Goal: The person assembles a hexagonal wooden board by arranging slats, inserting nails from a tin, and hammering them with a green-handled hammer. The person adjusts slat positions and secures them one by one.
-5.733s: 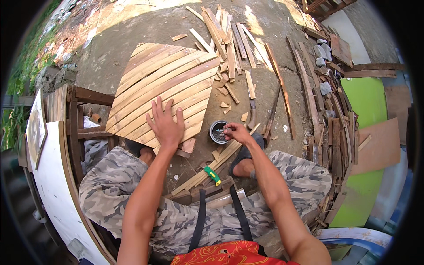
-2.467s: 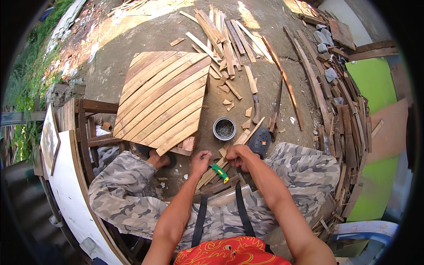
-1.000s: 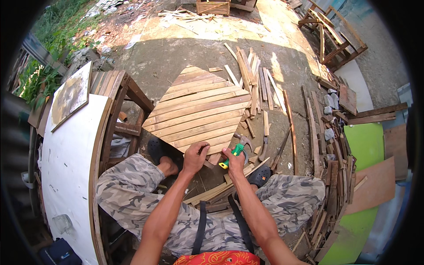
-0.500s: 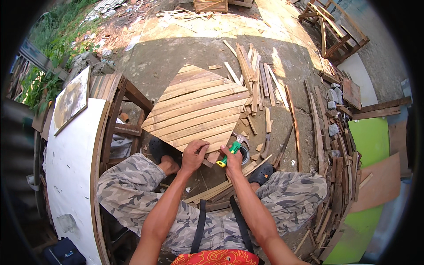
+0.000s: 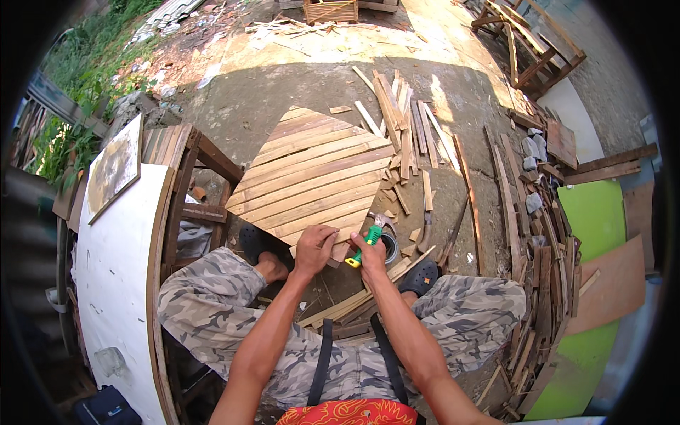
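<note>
A square panel of pale diagonal wooden slats [image 5: 312, 170] lies in front of me, one corner toward my body. My left hand [image 5: 314, 251] rests at its near edge, thumb and fingers pinched together; whatever they hold is too small to make out. Just to the right, my right hand [image 5: 371, 256] is closed around the green and yellow handle of a hammer [image 5: 372, 237]. The hammer's metal head points away from me, past the panel's right edge. Behind it sits a round dark container [image 5: 390, 248], partly hidden by the right hand.
Loose wooden strips [image 5: 404, 120] lie beyond the panel. A white-topped bench [image 5: 117, 283] stands at my left, with a stained board [image 5: 115, 166] on it. Stacked scrap wood [image 5: 542, 297] lines the right side, beside a bright green sheet [image 5: 595, 219]. A wooden frame [image 5: 528, 49] stands far right.
The whole view has shifted slightly. Both hands keep nearly the same places, with the left still pinched at the panel edge and the right still gripping the hammer.
</note>
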A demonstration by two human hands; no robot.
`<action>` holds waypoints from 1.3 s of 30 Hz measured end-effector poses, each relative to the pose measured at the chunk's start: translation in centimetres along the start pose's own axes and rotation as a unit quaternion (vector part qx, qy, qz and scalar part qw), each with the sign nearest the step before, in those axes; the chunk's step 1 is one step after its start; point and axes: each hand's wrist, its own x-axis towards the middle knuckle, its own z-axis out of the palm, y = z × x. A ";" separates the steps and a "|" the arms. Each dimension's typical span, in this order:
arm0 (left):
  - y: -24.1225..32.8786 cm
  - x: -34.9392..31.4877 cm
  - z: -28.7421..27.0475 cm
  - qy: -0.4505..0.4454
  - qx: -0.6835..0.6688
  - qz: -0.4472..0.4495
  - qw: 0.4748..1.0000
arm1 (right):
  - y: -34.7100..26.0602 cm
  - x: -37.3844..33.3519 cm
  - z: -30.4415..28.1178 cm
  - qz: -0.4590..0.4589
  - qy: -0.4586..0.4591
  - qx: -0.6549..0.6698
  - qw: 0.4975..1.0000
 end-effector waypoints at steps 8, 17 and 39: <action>-0.1 0.1 0.0 -0.015 0.015 -0.030 0.999 | -0.9 -0.5 0.3 0.015 -0.014 0.008 1.000; -0.3 0.4 -0.2 -0.019 0.018 -0.004 1.000 | -0.5 -0.1 0.0 0.021 -0.011 0.002 1.000; -0.5 0.2 0.2 -0.002 0.054 0.066 0.996 | -2.0 -1.4 -0.1 -0.016 0.040 -0.091 0.995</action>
